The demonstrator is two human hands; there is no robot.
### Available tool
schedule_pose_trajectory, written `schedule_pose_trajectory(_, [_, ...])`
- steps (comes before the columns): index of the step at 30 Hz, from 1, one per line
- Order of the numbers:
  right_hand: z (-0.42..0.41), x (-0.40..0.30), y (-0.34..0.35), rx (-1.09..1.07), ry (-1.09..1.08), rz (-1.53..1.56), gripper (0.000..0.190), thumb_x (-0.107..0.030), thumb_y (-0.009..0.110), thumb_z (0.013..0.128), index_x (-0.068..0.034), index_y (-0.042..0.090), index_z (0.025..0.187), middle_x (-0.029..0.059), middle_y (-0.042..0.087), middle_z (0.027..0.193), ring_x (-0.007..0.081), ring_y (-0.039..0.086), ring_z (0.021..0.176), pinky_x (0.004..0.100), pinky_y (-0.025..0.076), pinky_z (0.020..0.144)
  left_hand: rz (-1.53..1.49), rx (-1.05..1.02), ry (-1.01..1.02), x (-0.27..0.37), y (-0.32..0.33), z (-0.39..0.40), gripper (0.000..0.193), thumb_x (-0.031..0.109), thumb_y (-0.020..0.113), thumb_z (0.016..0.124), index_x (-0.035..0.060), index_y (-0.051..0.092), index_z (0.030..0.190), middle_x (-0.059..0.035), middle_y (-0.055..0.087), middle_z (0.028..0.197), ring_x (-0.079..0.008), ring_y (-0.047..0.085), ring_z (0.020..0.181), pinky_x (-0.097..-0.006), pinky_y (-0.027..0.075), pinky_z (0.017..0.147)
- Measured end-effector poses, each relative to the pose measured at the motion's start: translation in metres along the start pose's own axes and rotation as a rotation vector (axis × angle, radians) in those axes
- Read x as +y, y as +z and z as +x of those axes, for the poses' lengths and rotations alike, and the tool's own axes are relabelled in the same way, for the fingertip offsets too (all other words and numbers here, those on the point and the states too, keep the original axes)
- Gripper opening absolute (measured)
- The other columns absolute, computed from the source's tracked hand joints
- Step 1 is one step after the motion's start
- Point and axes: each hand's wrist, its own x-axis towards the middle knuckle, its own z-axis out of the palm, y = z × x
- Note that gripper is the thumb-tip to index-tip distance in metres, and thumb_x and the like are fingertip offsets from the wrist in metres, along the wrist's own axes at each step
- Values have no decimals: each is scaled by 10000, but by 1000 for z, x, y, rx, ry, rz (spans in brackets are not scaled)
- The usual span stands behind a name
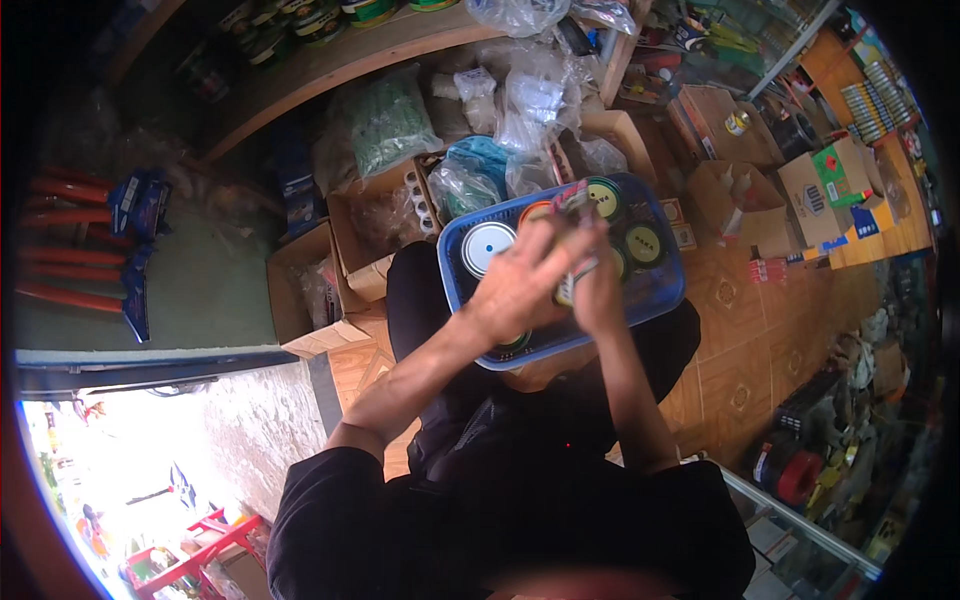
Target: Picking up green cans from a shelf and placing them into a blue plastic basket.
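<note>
A blue plastic basket (660, 296) rests on the person's lap with several round cans in it. A can with a white lid (487, 249) stands at its left side. Cans with yellowish, dark-rimmed lids, one of them a lettered can (643, 244), stand at the right. My left hand (521, 277) reaches over the basket's middle, its fingers spread against a small can with a printed side (566, 289). My right hand (596, 285) is around that same can from the right. Both hands are blurred, and the can is largely hidden between them.
Open cardboard boxes (375, 262) stand beyond and left of the basket, near plastic bags (394, 120). Orange-handled tools (75, 277) lie on a green surface at the left. More cartons (817, 187) are at the right on the tiled floor (739, 337). A glass case edge (795, 517) is at lower right.
</note>
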Motion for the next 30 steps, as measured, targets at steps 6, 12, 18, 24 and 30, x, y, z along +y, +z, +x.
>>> schedule_pose_trajectory(6, [24,-6,-18,-31,-113,42,579,-345,337,1168,26,390,1610,251,501,1586,362,479,1493,406,368,1226,78,-19,49,15,1,2,1183,66,950,528,192,450,1593,-183,514,1394,-433,542,1311,-478,572,1029])
schedule_pose_trajectory(12, [-6,1,-6,204,665,1010,483,-372,376,1157,-83,544,1506,107,656,1420,244,656,1265,404,500,1110,-291,247,-19,-14,-4,-12,1377,87,1024,518,94,222,1638,-194,528,1384,-354,586,1296,-443,476,1140])
schedule_pose_trajectory(18, [-18,-14,29,231,527,1570,552,-493,334,1150,-123,521,1515,78,585,1508,269,567,1386,465,463,1163,-652,338,-129,-30,36,-18,1401,225,979,589,21,110,1669,-202,453,1519,-315,474,1448,-471,371,1238])
schedule_pose_trajectory(24, [-31,-18,32,223,547,1587,523,-446,344,1157,-105,521,1512,97,575,1522,274,556,1401,474,422,1201,-675,412,-170,-39,32,-12,1388,234,1026,622,4,140,1665,-211,556,1445,-316,584,1357,-450,438,1195])
schedule_pose_trajectory(30, [-16,-3,9,98,315,1591,473,-425,403,1145,-146,482,1519,101,566,1535,277,546,1428,477,461,1182,-350,248,-154,-16,18,-36,1417,134,1044,510,2,208,1646,-165,585,1400,-293,618,1291,-425,464,1165])
